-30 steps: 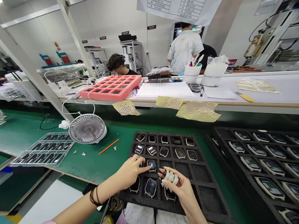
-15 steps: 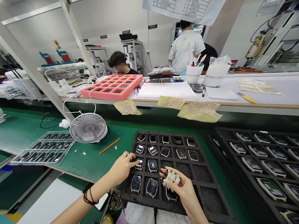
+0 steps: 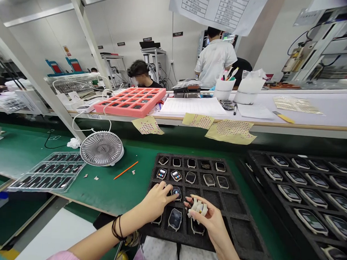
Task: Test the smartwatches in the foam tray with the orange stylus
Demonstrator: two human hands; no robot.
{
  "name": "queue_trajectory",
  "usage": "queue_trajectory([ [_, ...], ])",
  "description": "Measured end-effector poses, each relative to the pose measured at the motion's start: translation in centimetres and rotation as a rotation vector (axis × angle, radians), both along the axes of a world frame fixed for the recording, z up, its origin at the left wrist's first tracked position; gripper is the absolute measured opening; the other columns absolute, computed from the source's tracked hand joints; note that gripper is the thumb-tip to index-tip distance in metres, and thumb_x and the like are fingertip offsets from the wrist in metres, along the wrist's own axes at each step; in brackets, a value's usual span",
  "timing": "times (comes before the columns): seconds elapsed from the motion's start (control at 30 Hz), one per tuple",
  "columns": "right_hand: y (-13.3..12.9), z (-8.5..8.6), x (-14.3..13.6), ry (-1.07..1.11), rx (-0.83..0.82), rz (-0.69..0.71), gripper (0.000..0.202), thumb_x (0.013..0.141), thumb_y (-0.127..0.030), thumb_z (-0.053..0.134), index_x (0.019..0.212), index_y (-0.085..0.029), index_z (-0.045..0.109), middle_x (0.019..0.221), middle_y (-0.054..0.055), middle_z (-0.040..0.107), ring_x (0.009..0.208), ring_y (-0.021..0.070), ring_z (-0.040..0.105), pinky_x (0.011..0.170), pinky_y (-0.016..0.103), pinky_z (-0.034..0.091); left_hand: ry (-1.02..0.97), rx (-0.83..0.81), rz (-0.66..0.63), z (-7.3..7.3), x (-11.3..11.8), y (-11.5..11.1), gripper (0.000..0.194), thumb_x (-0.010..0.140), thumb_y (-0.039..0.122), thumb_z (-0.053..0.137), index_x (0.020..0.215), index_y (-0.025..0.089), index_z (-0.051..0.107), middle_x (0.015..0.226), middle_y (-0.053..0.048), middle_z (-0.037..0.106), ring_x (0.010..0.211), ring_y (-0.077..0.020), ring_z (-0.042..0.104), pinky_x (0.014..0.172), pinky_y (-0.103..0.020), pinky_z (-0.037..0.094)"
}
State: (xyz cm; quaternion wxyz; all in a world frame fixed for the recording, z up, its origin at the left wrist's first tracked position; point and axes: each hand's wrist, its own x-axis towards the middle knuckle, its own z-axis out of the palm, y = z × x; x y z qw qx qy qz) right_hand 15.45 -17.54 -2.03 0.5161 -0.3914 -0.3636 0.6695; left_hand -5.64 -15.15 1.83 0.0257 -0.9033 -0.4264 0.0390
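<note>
A black foam tray (image 3: pixel 245 233) of square compartments holds several watch bodies in the middle of the bench. My left hand (image 3: pixel 156 199) reaches over its left side, a fingertip at the lit round-dial watch (image 3: pixel 176 193) in the third row; the hand hides the compartment left of it. My right hand (image 3: pixel 206 214) pinches several small whitish pieces (image 3: pixel 198 208) between thumb and fingers, above a dark-screened watch (image 3: pixel 197 226) in the front row. Two watches with lit icon screens, one at the left (image 3: pixel 161 173) and one beside it (image 3: pixel 176 175), lie in the second row.
Another black tray (image 3: pixel 257 163) full of watches stands at the right. On the left are a grey fan (image 3: pixel 102 148), a clear tray (image 3: pixel 47 171) of dark parts and an orange stick (image 3: pixel 125 170). A pink tray (image 3: pixel 145 111) rests on the shelf, with two people beyond.
My left hand has moved right, from the lit watch at the third row's left end to the round-dial one. My right hand has stayed almost where it was, still holding the whitish pieces.
</note>
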Motion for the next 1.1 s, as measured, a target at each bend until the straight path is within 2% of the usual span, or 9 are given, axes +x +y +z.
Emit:
queue_trajectory([
  [0.07,0.0,-0.2,0.0,0.002,0.002,0.005,0.045,0.057,-0.030,0.086,0.098,-0.019,0.071,0.103,0.015,0.072,0.099,0.0343,0.067,0.086,0.047,0.053,-0.023,-0.027,-0.037,0.7,-0.3,-0.5,0.052,0.082,0.008,0.049,0.129,0.031,0.049,0.113,-0.007,0.051,0.095,-0.0241,0.044,0.079,-0.035,0.045],
  [0.17,0.0,-0.6,-0.1,0.013,0.016,-0.002,0.045,0.058,-0.030,0.086,0.099,-0.020,0.071,0.103,0.013,0.073,0.096,0.0331,0.068,0.086,0.046,0.053,-0.071,-0.031,0.000,1.5,-0.7,-0.7,0.051,0.081,0.005,0.048,0.125,0.030,0.054,0.112,-0.006,0.052,0.094,-0.0235,0.044,0.081,-0.036,0.046],
  [0.3,-0.2,-0.7,0.2,0.001,0.015,-0.035,0.047,0.058,-0.031,0.086,0.100,-0.019,0.071,0.104,0.015,0.072,0.097,0.0344,0.067,0.087,0.047,0.053,-0.225,-0.027,0.044,1.7,0.1,0.0,0.051,0.083,0.000,0.040,0.123,0.027,0.057,0.115,-0.007,0.053,0.099,-0.0224,0.044,0.089,-0.037,0.045],
  [0.5,-0.3,0.0,3.0,-0.014,0.042,-0.146,0.046,0.060,-0.032,0.085,0.102,-0.020,0.070,0.104,0.014,0.072,0.098,0.0349,0.067,0.087,0.050,0.052,-0.610,-0.220,0.035,0.3,5.2,1.5,0.054,0.086,0.000,0.035,0.127,0.028,0.054,0.115,-0.003,0.057,0.105,-0.0171,0.047,0.097,-0.034,0.042],
  [0.67,0.3,0.4,5.4,-0.055,0.068,-0.178,0.046,0.060,-0.034,0.084,0.101,-0.018,0.070,0.104,0.015,0.072,0.097,0.0350,0.067,0.089,0.050,0.051,-0.689,-0.348,0.099,-1.6,8.7,2.3,0.054,0.081,-0.002,0.038,0.127,0.022,0.052,0.119,-0.006,0.056,0.114,-0.0178,0.049,0.101,-0.039,0.042],
  [0.77,1.0,0.6,6.2,-0.041,0.041,-0.143,0.048,0.058,-0.033,0.085,0.101,-0.017,0.070,0.102,0.014,0.072,0.097,0.0342,0.067,0.089,0.049,0.051,-0.756,-0.328,0.022,-1.4,9.1,2.2,0.060,0.078,0.002,0.048,0.135,0.020,0.041,0.133,-0.010,0.047,0.126,-0.0204,0.041,0.107,-0.043,0.036],
  [0.87,1.4,1.0,6.9,-0.014,-0.011,-0.066,0.047,0.056,-0.030,0.086,0.099,-0.017,0.070,0.096,0.011,0.074,0.092,0.0315,0.069,0.085,0.044,0.053,-0.820,-0.389,-0.175,0.2,9.4,1.9,0.072,0.078,0.011,0.062,0.142,0.020,0.029,0.146,-0.012,0.035,0.135,-0.0225,0.031,0.112,-0.043,0.030],
  [0.97,1.3,1.6,7.3,-0.006,-0.041,0.039,0.044,0.058,-0.032,0.085,0.097,-0.018,0.071,0.087,0.009,0.074,0.084,0.0291,0.070,0.074,0.039,0.056,-0.847,-0.543,-0.317,1.5,10.2,2.2,0.069,0.076,0.016,0.068,0.138,0.025,0.038,0.141,-0.009,0.045,0.131,-0.0225,0.039,0.103,-0.038,0.041],
  [1.1,0.6,2.4,7.7,0.011,-0.073,0.046,0.042,0.065,-0.040,0.080,0.101,-0.019,0.070,0.093,0.010,0.073,0.089,0.0286,0.069,0.072,0.037,0.057,-0.927,-0.578,-0.277,1.6,11.4,3.2,0.058,0.070,0.022,0.074,0.124,0.025,0.055,0.124,-0.006,0.061,0.112,-0.0219,0.057,0.083,-0.028,0.053],
])
